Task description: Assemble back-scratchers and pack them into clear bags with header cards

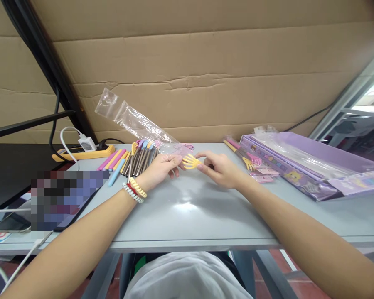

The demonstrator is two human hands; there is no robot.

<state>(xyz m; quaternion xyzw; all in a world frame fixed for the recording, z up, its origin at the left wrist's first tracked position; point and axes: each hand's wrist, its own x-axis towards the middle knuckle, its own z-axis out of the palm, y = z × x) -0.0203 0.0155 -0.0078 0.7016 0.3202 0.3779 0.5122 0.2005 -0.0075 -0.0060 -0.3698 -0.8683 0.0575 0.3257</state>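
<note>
My left hand is closed in a pinch on the end of a long clear plastic bag, which slants up and away to the left. A pink printed card shows in the lower part of the bag. Between my two hands is the yellow hand-shaped head of a back scratcher. My right hand grips this head at its edge between thumb and forefinger. The left fingertips are close beside it; whether they touch it I cannot tell. No handle shows on this head.
Left of my hands lie several back scratchers with metal rods and coloured handles. Bagged back scratchers rest at right beside a purple box of clear bags. A tablet, power strip and cables occupy the left.
</note>
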